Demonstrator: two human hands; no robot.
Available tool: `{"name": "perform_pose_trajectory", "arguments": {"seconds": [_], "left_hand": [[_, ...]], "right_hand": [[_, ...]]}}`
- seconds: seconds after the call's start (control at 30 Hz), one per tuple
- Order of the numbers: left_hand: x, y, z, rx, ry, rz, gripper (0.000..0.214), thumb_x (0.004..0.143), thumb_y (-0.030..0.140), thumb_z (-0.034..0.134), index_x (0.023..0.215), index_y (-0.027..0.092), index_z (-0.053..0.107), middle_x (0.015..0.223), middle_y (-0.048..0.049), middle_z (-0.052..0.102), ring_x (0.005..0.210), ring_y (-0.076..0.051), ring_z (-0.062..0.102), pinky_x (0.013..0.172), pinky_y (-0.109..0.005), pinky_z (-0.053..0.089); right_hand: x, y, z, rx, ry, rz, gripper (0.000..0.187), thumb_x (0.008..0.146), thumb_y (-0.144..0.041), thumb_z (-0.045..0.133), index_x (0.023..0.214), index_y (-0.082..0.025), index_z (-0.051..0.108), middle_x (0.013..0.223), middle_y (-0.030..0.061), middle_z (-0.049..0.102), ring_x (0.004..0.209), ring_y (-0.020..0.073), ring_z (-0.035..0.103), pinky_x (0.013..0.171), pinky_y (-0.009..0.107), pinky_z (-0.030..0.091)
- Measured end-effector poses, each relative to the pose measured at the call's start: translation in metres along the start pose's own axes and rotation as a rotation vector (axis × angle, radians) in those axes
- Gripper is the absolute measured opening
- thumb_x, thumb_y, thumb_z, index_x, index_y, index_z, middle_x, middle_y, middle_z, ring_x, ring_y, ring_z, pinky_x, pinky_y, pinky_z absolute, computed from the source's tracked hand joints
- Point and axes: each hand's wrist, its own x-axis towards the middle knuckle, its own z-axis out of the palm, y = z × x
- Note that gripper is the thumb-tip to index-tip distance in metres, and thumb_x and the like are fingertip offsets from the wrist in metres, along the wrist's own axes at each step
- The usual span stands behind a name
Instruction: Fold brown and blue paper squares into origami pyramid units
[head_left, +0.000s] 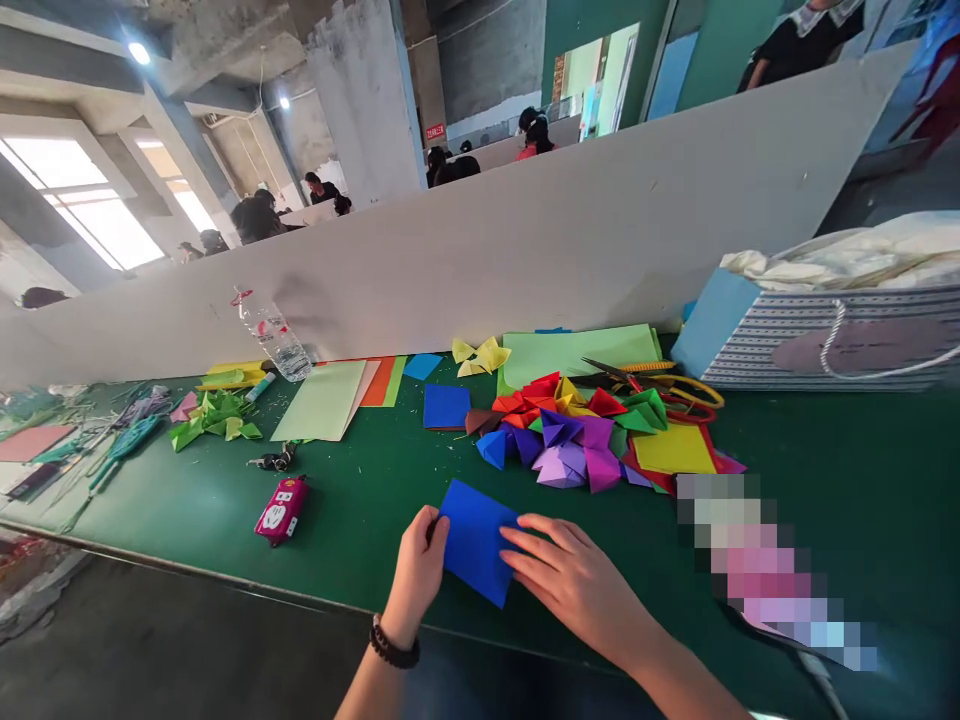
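A square sheet of blue origami paper point(477, 545) is held in front of me near the table's front edge. My left hand point(421, 560), with a dark beaded bracelet on its wrist, pinches the sheet's left side between thumb and fingers. The outstretched fingers of my right hand point(562, 568) lie over the sheet's right edge, slightly apart; its thumb is hidden. Just beyond the sheet is a heap of folded paper pieces point(562, 465) in red, purple, blue and other colours. A small stack of blue squares point(447, 407) lies to the left of that heap.
Scissors point(637, 380) and yellow paper squares point(675, 449) lie right of the heap. A pixelated object point(772, 570) is at right, a paper bag point(847, 340) behind it. A pink packet point(282, 510), keys point(274, 458), a tilted bottle point(274, 335) and pale green sheets point(319, 400) are left. A white partition point(465, 255) stands behind.
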Motion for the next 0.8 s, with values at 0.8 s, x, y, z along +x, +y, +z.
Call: {"name": "perform_pose_trajectory", "arguments": {"seconds": [0.8], "left_hand": [[-0.053, -0.008, 0.03, 0.476, -0.083, 0.485, 0.031, 0.087, 0.021, 0.062, 0.118, 0.022, 0.061, 0.119, -0.0093, 0.064, 0.113, -0.025, 0.059, 0.096, -0.045, 0.052]], "right_hand": [[-0.047, -0.007, -0.002, 0.234, -0.124, 0.231, 0.038, 0.086, -0.002, 0.044, 0.105, -0.026, 0.066, 0.103, 0.0005, 0.074, 0.099, 0.0188, 0.067, 0.088, 0.038, 0.054]]}}
